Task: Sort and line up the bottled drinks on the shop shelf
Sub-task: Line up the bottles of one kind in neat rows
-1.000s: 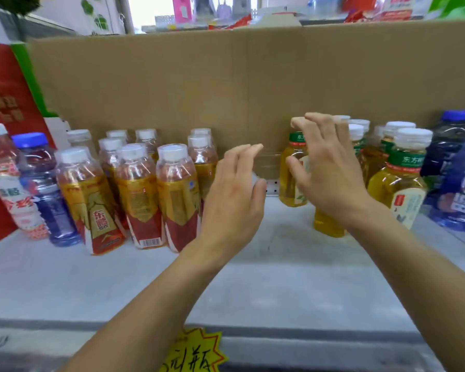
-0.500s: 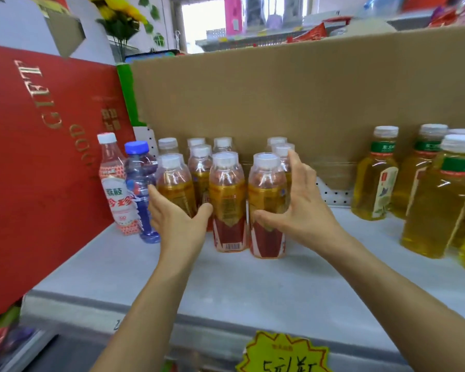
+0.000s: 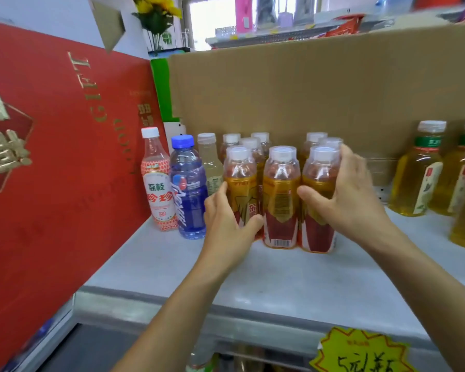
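On the shelf (image 3: 279, 280), left hand (image 3: 226, 226) grips front-left bottle (image 3: 239, 181), right hand (image 3: 355, 197) grips front-right bottle (image 3: 317, 232).

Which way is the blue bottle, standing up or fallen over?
Standing up: the blue bottle has its cap on top and its base on the shelf.

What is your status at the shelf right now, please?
Left hand grips left front amber bottle. Right hand grips right front amber bottle. Blue bottle stands close beside the left hand.
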Tool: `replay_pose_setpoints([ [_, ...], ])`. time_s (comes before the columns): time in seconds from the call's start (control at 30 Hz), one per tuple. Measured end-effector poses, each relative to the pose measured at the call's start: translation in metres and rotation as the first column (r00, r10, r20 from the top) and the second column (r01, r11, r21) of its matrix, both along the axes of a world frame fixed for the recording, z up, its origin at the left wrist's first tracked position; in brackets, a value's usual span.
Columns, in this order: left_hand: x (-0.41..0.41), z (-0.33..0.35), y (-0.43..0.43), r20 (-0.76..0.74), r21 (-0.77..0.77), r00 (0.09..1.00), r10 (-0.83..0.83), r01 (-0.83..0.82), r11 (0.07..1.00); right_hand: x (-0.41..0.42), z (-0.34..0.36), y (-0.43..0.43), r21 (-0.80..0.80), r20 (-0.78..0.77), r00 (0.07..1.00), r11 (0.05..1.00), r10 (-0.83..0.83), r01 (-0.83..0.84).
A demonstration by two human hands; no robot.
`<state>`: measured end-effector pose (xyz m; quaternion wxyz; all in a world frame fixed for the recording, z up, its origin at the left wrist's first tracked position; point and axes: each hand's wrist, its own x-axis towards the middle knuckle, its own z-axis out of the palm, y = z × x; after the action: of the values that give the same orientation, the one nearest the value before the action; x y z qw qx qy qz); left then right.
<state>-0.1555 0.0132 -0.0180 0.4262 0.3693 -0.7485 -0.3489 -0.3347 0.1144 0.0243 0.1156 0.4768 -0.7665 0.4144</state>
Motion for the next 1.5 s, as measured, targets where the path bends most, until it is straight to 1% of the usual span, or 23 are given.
replay_pose_setpoints([
  [0.07, 0.010, 0.001, -0.002, 0.007, 0.006, 0.998, -0.063, 0.063, 0.998, 0.012, 0.006, -0.007, -0.080, -0.125, 0.989, 0.994, -0.083, 0.074],
  [0.13, 0.021, 0.002, -0.006, -0.012, -0.034, 0.996, -0.091, 0.091, 0.995, 0.027, 0.014, -0.014, -0.185, -0.290, 0.948, 0.980, -0.131, 0.079],
  [0.17, 0.028, 0.003, -0.010, -0.057, -0.084, 0.997, -0.061, 0.056, 0.995, 0.036, 0.018, -0.018, -0.233, -0.349, 0.931, 0.972, -0.110, 0.027],
  [0.2, 0.036, 0.005, -0.016, -0.122, -0.145, 0.992, 0.008, -0.026, 0.989, 0.045, 0.022, -0.022, -0.260, -0.394, 0.917, 0.964, -0.059, -0.050],
  [0.23, 0.046, 0.007, -0.024, -0.204, -0.188, 0.974, 0.100, -0.139, 0.972, 0.055, 0.026, -0.027, -0.263, -0.430, 0.903, 0.955, 0.013, -0.139],
  [0.27, 0.055, 0.010, -0.035, -0.289, -0.192, 0.938, 0.193, -0.254, 0.948, 0.066, 0.030, -0.033, -0.240, -0.448, 0.888, 0.944, 0.100, -0.227],
  [0.3, 0.065, 0.013, -0.048, -0.357, -0.153, 0.893, 0.274, -0.345, 0.926, 0.078, 0.033, -0.040, -0.201, -0.437, 0.878, 0.929, 0.197, -0.309],
  [0.33, 0.073, 0.016, -0.063, -0.393, -0.088, 0.858, 0.332, -0.394, 0.915, 0.091, 0.037, -0.048, -0.161, -0.401, 0.868, 0.910, 0.294, -0.382],
  [0.37, 0.080, 0.019, -0.078, -0.397, -0.011, 0.844, 0.361, -0.398, 0.917, 0.104, 0.040, -0.058, -0.126, -0.349, 0.859, 0.890, 0.374, -0.439],
  [0.43, 0.086, 0.024, -0.104, -0.370, 0.127, 0.867, 0.333, -0.308, 0.943, 0.127, 0.047, -0.082, -0.074, -0.225, 0.853, 0.865, 0.471, -0.497],
  [0.5, 0.085, 0.027, -0.122, -0.376, 0.202, 0.894, 0.245, -0.179, 0.963, 0.144, 0.054, -0.109, -0.017, -0.063, 0.864, 0.865, 0.499, -0.501],
  [0.57, 0.084, 0.029, -0.134, -0.392, 0.227, 0.906, 0.160, -0.074, 0.971, 0.154, 0.060, -0.132, 0.005, 0.160, 0.856, 0.867, 0.491, -0.498],
  [0.6, 0.084, 0.030, -0.138, -0.391, 0.227, 0.911, 0.134, -0.045, 0.973, 0.157, 0.061, -0.141, 0.005, 0.258, 0.843, 0.872, 0.472, -0.490],
  [0.63, 0.084, 0.030, -0.142, -0.382, 0.227, 0.916, 0.119, -0.032, 0.973, 0.160, 0.060, -0.149, 0.004, 0.317, 0.835, 0.880, 0.450, -0.475],
  [0.77, 0.090, 0.028, -0.142, -0.355, 0.197, 0.929, 0.101, -0.031, 0.980, 0.162, 0.050, -0.159, -0.063, 0.333, 0.847, 0.906, 0.414, -0.418],
  [0.87, 0.098, 0.026, -0.125, -0.362, 0.170, 0.929, 0.079, -0.018, 0.985, 0.160, 0.046, -0.141, -0.114, 0.249, 0.850, 0.886, 0.463, -0.449],
  [0.93, 0.107, 0.025, -0.107, -0.354, 0.173, 0.934, 0.044, 0.019, 0.985, 0.154, 0.045, -0.120, -0.122, 0.232, 0.835, 0.867, 0.498, -0.483],
  [1.03, 0.118, 0.025, -0.076, -0.329, 0.188, 0.943, -0.051, 0.119, 0.975, 0.140, 0.042, -0.082, -0.141, 0.301, 0.788, 0.842, 0.538, -0.521],
  [1.1, 0.117, 0.025, -0.060, -0.317, 0.179, 0.942, -0.111, 0.174, 0.968, 0.131, 0.041, -0.059, -0.161, 0.291, 0.788, 0.840, 0.542, -0.518],
  [1.2, 0.108, 0.023, -0.042, -0.289, 0.183, 0.934, -0.212, 0.271, 0.945, 0.123, 0.036, -0.035, -0.247, 0.282, 0.802, 0.848, 0.526, -0.469],
  [1.27, 0.101, 0.017, -0.033, -0.271, 0.181, 0.926, -0.262, 0.317, 0.931, 0.122, 0.024, -0.026, -0.292, 0.329, 0.788, 0.850, 0.520, -0.439],
  [1.4, 0.098, -0.003, -0.026, -0.238, 0.197, 0.906, -0.348, 0.397, 0.897, 0.128, -0.011, -0.018, -0.301, 0.451, 0.737, 0.863, 0.503, -0.405],
  [1.5, 0.097, -0.008, -0.029, -0.264, 0.191, 0.895, -0.359, 0.414, 0.890, 0.130, -0.023, -0.019, -0.332, 0.462, 0.739, 0.868, 0.491, -0.369],
])
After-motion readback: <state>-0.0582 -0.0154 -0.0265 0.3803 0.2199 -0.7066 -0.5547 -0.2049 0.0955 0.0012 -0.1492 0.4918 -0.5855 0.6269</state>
